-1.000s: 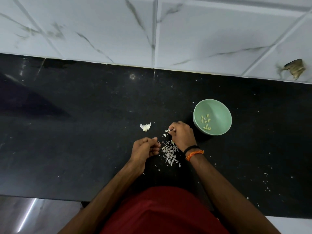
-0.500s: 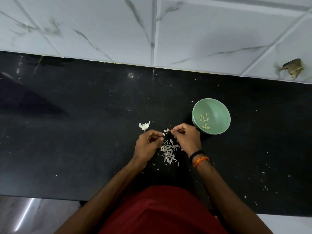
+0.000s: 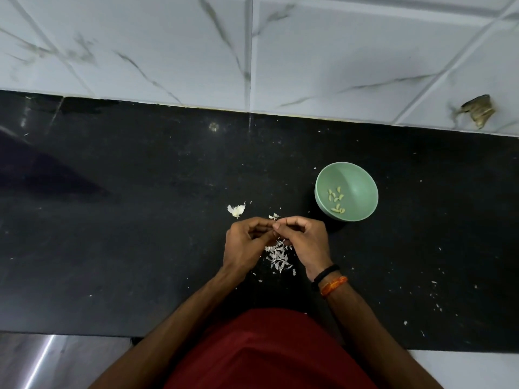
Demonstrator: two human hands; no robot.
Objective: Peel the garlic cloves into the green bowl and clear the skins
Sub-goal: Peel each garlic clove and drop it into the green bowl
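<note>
A person's left hand [image 3: 243, 242] and right hand [image 3: 304, 240] meet fingertip to fingertip over a black counter [image 3: 140, 220], fingers curled as if pinching something between them; what they hold is hidden. Left of the green bowl [image 3: 356, 175], and just below the hands, lies a heap of garlic skins [image 3: 278, 255]. Peeled cloves [image 3: 336, 200] sit inside the bowl. A piece of unpeeled garlic [image 3: 236, 210] rests well left of the bowl.
</note>
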